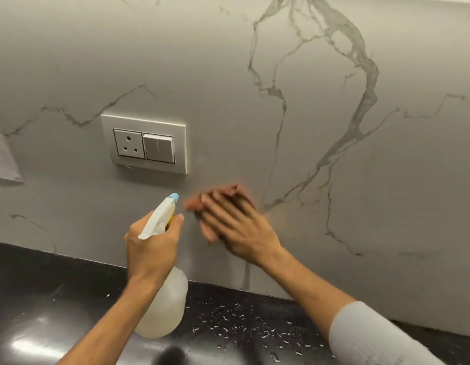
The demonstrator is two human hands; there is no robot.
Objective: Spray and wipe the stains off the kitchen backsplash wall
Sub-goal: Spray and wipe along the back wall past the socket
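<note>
Backsplash wall (255,127) is getting rubbed by right hand (236,227) pressing soft-looking cloth (194,205) flat-fingered, left hand (149,248) gripping probably-light spray bottle (168,306) at neck.

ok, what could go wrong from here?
1. The spray bottle in the left hand points its nozzle just below the socket plate; mist may get into the socket.
2. A drip runs down the backsplash below the cloth under the right hand; it may streak and add to the droplets on the countertop.
</note>
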